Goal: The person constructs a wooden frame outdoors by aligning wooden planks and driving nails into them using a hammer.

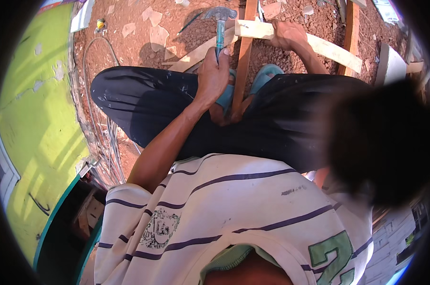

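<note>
Shirt (253,204), hammer (220,31), soil (124,50), green wall (24,66)

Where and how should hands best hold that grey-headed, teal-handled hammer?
Probably by its slim teal handle, from the near end, where the left hand grips: it's narrow and points back, with the broad grey head farthest away.

Sunlit, peeling lime-green wall (43,107) beside red earth (136,47); perhaps a window frame (9,178), left

Dark shape (383,142), three o'clock: blurred, kind indeterminable. Brown timber (243,66), towards twelve: end cut off by picture edge. Pale board (336,53), one o'clock: stretch hidden beneath right hand (289,35). Right forearm (314,61), towards two: partly behind trousers (139,95).
</note>
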The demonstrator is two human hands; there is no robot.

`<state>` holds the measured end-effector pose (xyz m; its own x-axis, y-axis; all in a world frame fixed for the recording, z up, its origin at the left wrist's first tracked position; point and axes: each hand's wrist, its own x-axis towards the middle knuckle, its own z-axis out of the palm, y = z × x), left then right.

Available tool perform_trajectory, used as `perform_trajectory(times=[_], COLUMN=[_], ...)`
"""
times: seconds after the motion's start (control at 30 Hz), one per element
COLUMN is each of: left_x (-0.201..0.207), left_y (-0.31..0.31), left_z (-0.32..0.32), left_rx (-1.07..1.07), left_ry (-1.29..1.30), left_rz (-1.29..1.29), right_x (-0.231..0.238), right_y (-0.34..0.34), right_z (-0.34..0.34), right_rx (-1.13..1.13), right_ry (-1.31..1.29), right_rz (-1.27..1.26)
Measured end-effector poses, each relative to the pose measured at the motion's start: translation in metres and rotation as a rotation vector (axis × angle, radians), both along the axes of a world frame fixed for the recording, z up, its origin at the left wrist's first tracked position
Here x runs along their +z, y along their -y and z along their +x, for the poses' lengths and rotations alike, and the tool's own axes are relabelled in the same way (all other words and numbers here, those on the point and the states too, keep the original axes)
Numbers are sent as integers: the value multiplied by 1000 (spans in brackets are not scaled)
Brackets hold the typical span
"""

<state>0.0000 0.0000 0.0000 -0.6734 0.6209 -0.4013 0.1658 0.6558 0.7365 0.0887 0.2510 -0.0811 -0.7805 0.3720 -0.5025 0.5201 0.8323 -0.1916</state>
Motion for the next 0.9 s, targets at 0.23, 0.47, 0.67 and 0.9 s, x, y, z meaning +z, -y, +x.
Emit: perform_trajectory(times=[0.23, 0.47, 0.67, 0.9], left_x=[20, 12, 28, 21], left_y=[-30, -47, -51, -51], left_z=[56, 73, 77, 63], left_rx=[1002, 739, 1158, 1030], left_ry=[1137, 1335, 1253, 1263], left_rz=[462, 478, 568, 575], right_x=[3, 7, -3, -2], right_y=[-6, -2, -7, -3], right_z=[7, 7, 13, 4], right_rx=[-18, -35, -42, -33], right_ry=[-35, -44, -69, -73], right_rz=[-11, -6, 6, 20])
